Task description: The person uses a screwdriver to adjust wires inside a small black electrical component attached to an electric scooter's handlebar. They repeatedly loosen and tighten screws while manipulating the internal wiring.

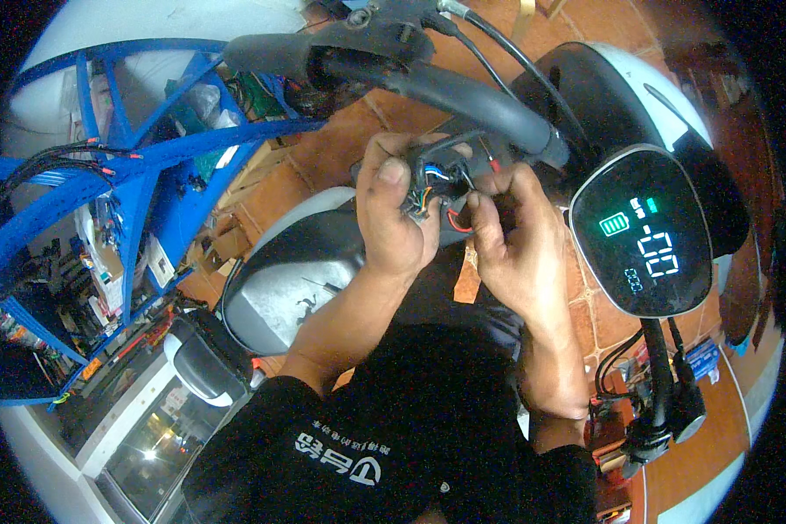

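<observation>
Closed around a small dark housing is my left hand, thumb raised at its near side. Out of the housing comes a bundle of coloured wires, with blue, white, orange, green and black strands. My right hand is just to the right, its thumb and fingertips pinched on a thin dark wire that runs toward the bundle. A red wire loops beneath, between the two hands. Behind my right fingers sticks up a lead with a red sleeve. The inside of the housing is mostly hidden by my fingers.
A scooter handlebar with cables crosses just beyond my hands. To the right stands a lit dashboard display. A glossy dark scooter panel lies left of my left forearm. Further left, a blue metal rack holds parts and loose cables.
</observation>
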A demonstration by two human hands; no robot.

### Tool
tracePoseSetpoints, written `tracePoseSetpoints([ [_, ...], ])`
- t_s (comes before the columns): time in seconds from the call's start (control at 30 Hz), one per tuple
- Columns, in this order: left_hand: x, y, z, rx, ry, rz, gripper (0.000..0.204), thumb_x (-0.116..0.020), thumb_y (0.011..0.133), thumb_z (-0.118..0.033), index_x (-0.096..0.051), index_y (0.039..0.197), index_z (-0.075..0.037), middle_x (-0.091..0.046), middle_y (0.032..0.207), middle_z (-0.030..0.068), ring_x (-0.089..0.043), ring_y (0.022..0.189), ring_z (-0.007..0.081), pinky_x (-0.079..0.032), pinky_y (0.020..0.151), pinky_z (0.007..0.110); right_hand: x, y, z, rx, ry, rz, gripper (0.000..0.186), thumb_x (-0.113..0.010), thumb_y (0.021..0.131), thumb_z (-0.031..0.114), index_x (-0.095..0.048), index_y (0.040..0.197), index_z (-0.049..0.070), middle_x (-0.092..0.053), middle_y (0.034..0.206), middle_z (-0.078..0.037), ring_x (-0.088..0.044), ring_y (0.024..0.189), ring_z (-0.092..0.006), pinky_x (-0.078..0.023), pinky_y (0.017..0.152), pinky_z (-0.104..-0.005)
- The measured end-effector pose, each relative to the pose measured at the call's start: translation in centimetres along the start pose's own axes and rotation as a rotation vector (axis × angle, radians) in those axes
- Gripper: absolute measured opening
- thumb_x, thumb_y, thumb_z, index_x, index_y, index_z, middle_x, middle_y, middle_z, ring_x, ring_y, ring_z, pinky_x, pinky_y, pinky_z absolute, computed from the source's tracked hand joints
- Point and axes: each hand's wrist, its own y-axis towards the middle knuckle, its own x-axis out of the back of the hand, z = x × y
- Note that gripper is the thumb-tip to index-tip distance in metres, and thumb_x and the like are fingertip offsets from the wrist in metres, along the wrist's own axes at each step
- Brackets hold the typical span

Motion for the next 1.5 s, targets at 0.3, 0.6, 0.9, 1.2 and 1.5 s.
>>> tracePoseSetpoints([
  [0.3,-0.1,-0.1,0.1,0.001,-0.122,0.011,0.041,-0.052,0.091,-0.039,-0.050,0.103,0.000,-0.062,0.102,0.0206,-0.064,0.094,0.0272,-0.050,0.087,0.039,-1.5,-1.2,-1.2,-0.025,0.203,-0.231,0.019,-0.066,0.081,0.005,-0.057,0.097,0.002,-0.061,0.079,-0.008,-0.058,0.064,-0.0175,-0.047,0.058,-0.0290],
  [0.6,0.0,-0.1,-0.2,0.026,-0.188,0.044,0.044,-0.053,0.090,-0.038,-0.051,0.104,0.004,-0.061,0.104,0.0225,-0.064,0.090,0.0266,-0.051,0.085,0.038,-1.1,0.4,-0.1,-0.270,0.511,-0.024,0.024,-0.073,0.076,0.001,-0.062,0.097,-0.001,-0.063,0.080,-0.002,-0.056,0.072,-0.0085,-0.047,0.065,-0.0231],
  [0.9,-0.2,0.2,-0.9,0.009,-0.069,0.144,0.046,-0.054,0.089,-0.036,-0.049,0.107,0.006,-0.061,0.103,0.0234,-0.065,0.088,0.0302,-0.053,0.082,0.041,-1.6,0.2,-0.2,-0.227,0.558,-0.083,0.023,-0.072,0.077,-0.004,-0.062,0.096,0.000,-0.060,0.079,-0.001,-0.057,0.067,-0.0073,-0.048,0.055,-0.0194],
  [1.2,0.9,0.1,-0.1,-0.023,0.031,0.030,0.044,-0.054,0.089,-0.036,-0.048,0.103,0.006,-0.061,0.099,0.0208,-0.064,0.086,0.0255,-0.052,0.082,0.037,-2.9,0.3,-0.9,-0.184,0.363,-0.162,0.020,-0.072,0.076,-0.003,-0.063,0.094,-0.001,-0.061,0.078,-0.001,-0.055,0.071,-0.0079,-0.046,0.066,-0.0228],
  [1.5,0.7,0.6,-0.6,-0.072,0.249,0.040,0.042,-0.051,0.086,-0.041,-0.050,0.102,-0.002,-0.063,0.104,0.0238,-0.065,0.088,0.0328,-0.055,0.080,0.045,-2.3,1.0,-0.8,-0.183,0.461,-0.107,0.015,-0.073,0.076,-0.001,-0.064,0.088,-0.001,-0.062,0.075,-0.002,-0.055,0.070,-0.0089,-0.046,0.065,-0.0242],
])
